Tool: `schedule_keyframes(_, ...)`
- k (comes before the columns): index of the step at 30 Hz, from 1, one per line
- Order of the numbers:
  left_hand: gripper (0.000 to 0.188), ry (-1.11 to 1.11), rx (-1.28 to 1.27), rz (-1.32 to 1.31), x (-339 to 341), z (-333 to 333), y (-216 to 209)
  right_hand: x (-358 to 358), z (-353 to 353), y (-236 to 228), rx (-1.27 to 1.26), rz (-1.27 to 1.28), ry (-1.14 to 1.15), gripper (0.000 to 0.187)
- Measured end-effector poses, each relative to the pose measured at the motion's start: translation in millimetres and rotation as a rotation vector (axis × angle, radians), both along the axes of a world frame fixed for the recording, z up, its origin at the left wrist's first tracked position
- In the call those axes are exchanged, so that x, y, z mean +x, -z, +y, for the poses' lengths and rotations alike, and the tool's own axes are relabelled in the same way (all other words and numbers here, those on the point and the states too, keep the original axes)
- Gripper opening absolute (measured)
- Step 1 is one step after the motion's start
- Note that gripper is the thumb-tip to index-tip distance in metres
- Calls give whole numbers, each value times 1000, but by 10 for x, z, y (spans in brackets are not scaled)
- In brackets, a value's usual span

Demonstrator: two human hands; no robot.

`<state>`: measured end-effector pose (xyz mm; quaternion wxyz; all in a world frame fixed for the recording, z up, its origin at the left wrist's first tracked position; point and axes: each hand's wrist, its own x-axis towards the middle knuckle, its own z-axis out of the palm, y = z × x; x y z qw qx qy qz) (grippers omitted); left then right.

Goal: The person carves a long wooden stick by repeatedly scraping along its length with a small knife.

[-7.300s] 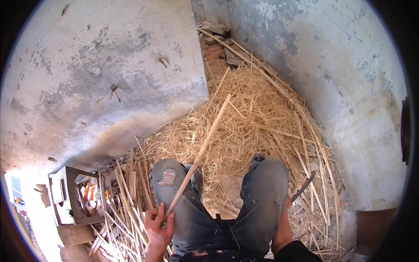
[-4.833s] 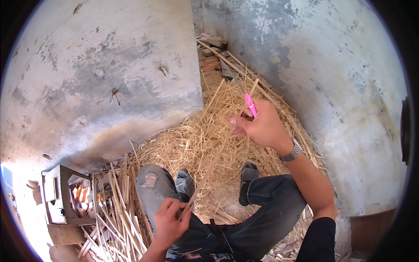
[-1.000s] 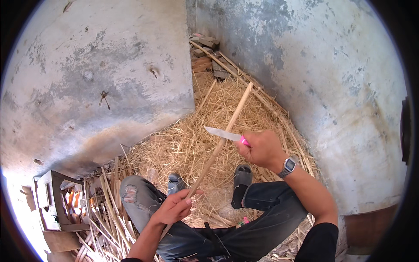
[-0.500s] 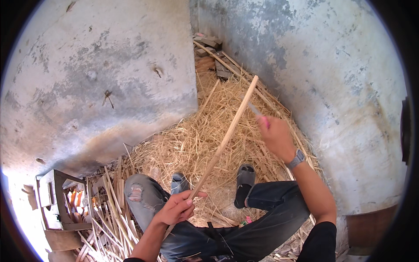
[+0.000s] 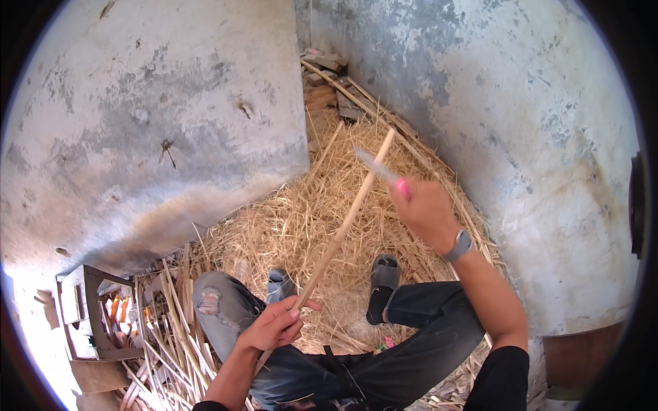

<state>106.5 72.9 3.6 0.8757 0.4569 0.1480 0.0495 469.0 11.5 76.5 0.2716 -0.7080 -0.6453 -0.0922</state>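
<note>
Stick (image 5: 346,222) slanting forward from your left hand (image 5: 273,325), above shavings (image 5: 274,226); knife (image 5: 401,186) in your right hand (image 5: 429,214), across the stick; slats (image 5: 179,318) at left.

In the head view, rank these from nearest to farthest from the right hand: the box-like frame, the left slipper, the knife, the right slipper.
From the right hand:
1. Knife: in its grip.
2. Right slipper: below it, slightly left.
3. Left slipper: farther left.
4. Box-like frame: far lower left.

Smooth wooden stick (image 5: 357,203); metal-bladed knife (image 5: 369,159); rough wall (image 5: 507,151).
</note>
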Motion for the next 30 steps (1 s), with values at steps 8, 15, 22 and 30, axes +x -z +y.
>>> schedule_keyframes(8, 45, 57, -93, -36, -81, 11, 62, -257, -201, 16, -104, -39, -143, 40)
schedule_keyframes(15, 37, 187, -386, -88, -113, 16, 188, 164, -27, -43, -69, 214, 253, 41)
schedule_keyframes(22, 36, 218, -525, -134, -220, 47, 235, -14, -38, -10, -39, 69, 18, 43)
schedule_keyframes(30, 40, 157, -136, -50, -28, -32, 191, 648, -263, 35, 126, 573, 283, 53)
